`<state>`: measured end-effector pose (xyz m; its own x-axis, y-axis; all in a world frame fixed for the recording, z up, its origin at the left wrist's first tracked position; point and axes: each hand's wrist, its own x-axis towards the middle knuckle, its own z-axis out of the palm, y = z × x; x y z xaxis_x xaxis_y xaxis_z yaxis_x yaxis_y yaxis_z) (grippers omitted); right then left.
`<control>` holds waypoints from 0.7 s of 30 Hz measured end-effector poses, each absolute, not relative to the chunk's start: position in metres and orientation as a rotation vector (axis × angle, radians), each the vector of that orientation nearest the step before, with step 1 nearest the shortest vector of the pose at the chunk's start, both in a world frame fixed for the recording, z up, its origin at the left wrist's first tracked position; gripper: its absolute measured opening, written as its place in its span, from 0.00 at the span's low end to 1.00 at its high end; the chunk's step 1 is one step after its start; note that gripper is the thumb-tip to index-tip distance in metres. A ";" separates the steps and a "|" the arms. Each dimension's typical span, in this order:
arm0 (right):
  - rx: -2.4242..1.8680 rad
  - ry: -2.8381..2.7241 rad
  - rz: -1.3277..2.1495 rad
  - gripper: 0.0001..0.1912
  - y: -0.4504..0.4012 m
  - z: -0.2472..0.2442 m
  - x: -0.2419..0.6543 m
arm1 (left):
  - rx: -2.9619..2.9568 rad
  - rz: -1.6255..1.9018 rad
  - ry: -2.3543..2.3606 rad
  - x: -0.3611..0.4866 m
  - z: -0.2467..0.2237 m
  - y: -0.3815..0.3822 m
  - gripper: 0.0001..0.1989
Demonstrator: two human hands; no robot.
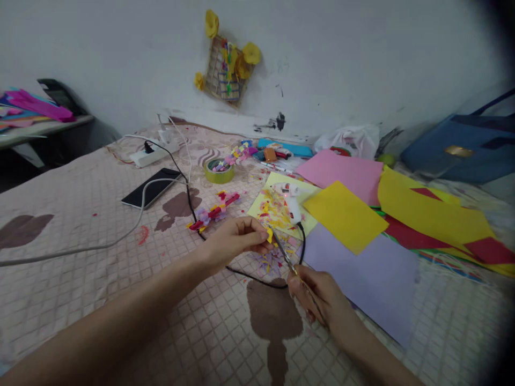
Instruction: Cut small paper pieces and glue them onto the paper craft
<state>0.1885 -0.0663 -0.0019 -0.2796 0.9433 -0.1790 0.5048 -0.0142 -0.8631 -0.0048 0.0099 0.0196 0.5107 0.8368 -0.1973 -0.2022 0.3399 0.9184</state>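
Between the fingertips of my left hand [245,236] is a small piece of yellow paper [269,234]. My right hand [316,292] is closed around a pair of scissors [286,257], whose narrow dark blades point up and left to the yellow piece. Whether the blades are apart cannot be made out. Beneath and beyond my hands lie purple, pink and yellow paper scraps [267,262]. To the left of my left hand rests a red strip with purple and yellow paper bits [213,214]. A white glue gun [292,201] lies on a pale yellow sheet [257,201].
Coloured sheets, among them a purple sheet [362,273] and a yellow sheet [346,214], spread at right. A black cord [257,279] loops near my hands. A phone [153,187], a tape roll [219,171] and a power strip [155,153] lie farther back. A blue bag [462,145] stands at right.
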 end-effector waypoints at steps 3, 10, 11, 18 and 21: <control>-1.513 -1.819 1.205 0.22 -0.066 -0.001 0.189 | 1.001 0.770 0.753 -0.006 0.020 0.010 0.11; -1.507 -1.857 1.162 0.21 -0.065 -0.003 0.191 | 1.034 0.770 0.774 -0.008 0.021 0.013 0.11; -1.506 -1.859 1.158 0.21 -0.065 -0.003 0.191 | 1.039 0.764 0.773 -0.009 0.022 0.013 0.11; -1.504 -1.827 1.272 0.23 -0.065 0.005 0.191 | 1.079 0.678 0.757 -0.014 0.023 0.018 0.10; -1.449 -1.743 1.508 0.24 -0.065 0.011 0.192 | 1.096 0.629 0.737 -0.016 0.022 0.019 0.10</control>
<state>0.1920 -0.0652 0.0106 -0.3714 0.8773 -0.3041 0.4269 -0.1294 -0.8950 -0.0162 0.0192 0.0225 0.6086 0.7644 -0.2128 -0.0911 0.3338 0.9382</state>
